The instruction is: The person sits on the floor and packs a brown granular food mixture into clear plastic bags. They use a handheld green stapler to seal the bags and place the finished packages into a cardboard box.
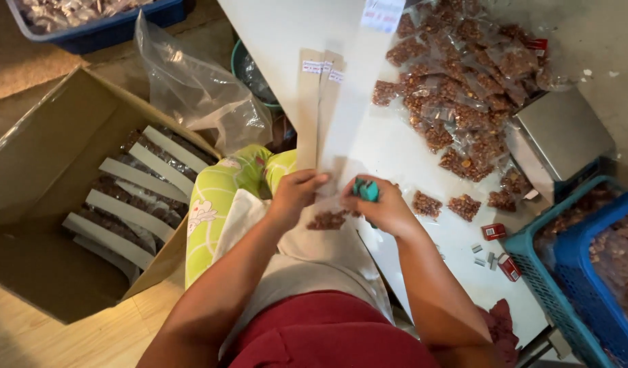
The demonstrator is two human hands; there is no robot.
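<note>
Left hand [295, 192] pinches card strips [319, 109]; right hand [384, 204] grips teal stapler [366, 190] (snack packets [464, 88] heaped beyond).

A small home packing workshop is showing here: sealed snack packets [457, 102] are piling up on the white worktop [396, 157] beside a metal weighing scale [562, 140], while a cardboard box [69, 197] and blue baskets [586, 272] are holding packed stock.
</note>
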